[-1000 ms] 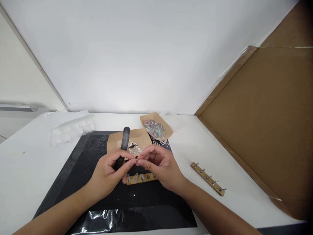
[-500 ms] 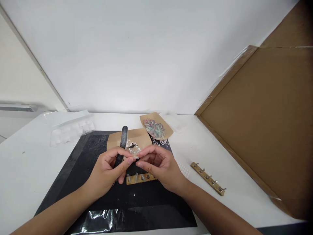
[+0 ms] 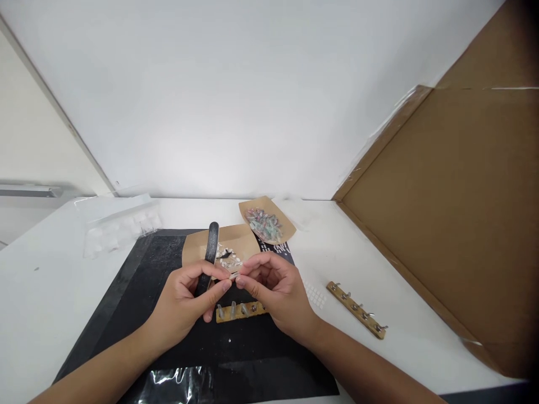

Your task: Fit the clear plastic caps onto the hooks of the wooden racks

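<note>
A small clear nail tip (image 3: 234, 275) is pinched between the fingertips of both my hands over the black mat. My left hand (image 3: 187, 294) is closed, and a black curved nail file (image 3: 213, 242) stands up between its fingers. My right hand (image 3: 273, 286) is closed too, thumb and forefinger on the other end of the nail tip. Just below the hands lies a wooden nail stand (image 3: 226, 318) with clear nail tips upright on several pegs; my right hand covers its right end.
Behind my hands, a brown paper tray (image 3: 196, 247) holds small white pieces, and another tray (image 3: 288, 227) holds coloured nail tips. A second wooden stand (image 3: 357, 310) lies to the right. Clear plastic packaging (image 3: 122, 227) sits at the back left, and cardboard (image 3: 455, 213) walls the right side.
My right fingertips have moved in slightly towards the left ones on the nail tip. The view has shifted a little; the trays and stands have not moved.
</note>
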`<state>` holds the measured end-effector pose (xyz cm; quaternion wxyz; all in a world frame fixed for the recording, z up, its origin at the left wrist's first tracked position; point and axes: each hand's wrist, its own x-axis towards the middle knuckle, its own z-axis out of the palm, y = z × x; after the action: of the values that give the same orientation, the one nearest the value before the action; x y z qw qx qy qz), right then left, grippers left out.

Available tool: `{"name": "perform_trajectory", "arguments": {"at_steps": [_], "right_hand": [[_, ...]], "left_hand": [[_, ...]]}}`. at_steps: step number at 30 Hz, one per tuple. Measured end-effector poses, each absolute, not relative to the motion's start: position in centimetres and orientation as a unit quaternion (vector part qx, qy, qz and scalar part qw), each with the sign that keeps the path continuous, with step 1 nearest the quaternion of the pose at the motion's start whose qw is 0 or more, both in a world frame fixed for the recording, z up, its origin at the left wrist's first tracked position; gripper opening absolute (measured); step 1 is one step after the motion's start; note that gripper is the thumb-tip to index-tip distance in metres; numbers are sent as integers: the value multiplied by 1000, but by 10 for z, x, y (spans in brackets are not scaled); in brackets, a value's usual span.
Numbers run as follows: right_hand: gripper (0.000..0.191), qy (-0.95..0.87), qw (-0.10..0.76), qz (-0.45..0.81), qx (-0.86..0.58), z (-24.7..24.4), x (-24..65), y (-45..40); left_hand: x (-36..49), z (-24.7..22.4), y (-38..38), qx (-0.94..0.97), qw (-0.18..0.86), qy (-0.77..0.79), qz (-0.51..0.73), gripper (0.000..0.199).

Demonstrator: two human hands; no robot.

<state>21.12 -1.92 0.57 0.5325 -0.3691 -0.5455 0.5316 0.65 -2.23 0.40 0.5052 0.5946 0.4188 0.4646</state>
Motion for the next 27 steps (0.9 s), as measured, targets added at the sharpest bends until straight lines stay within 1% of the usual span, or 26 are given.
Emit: {"name": "perform_trajectory", "arguments": {"at_steps": [6,14,17,20,23,27], "right_hand": [[21,-583,539,474,-382,5,213,-19],[14,-656,535,398,-354,6,217,-20],[12,-682,534,333,-372,7,224,-13],[15,-693,528,245,-425,9,235,-1],[16,-685,524,157,-481,12,250,12],[15,-675,508,71,-531,14,269,29]], "left_hand": [[6,3,-22,590,505,435,456,20],[5,3,-21,600,493,435,456,22],[4,3,-20,606,469,452,456,23],[4,3,-20,614,448,463,456,24],[3,1,-19,618,440,461,459,24],[3,-1,-19,616,442,461,461,24]]}}
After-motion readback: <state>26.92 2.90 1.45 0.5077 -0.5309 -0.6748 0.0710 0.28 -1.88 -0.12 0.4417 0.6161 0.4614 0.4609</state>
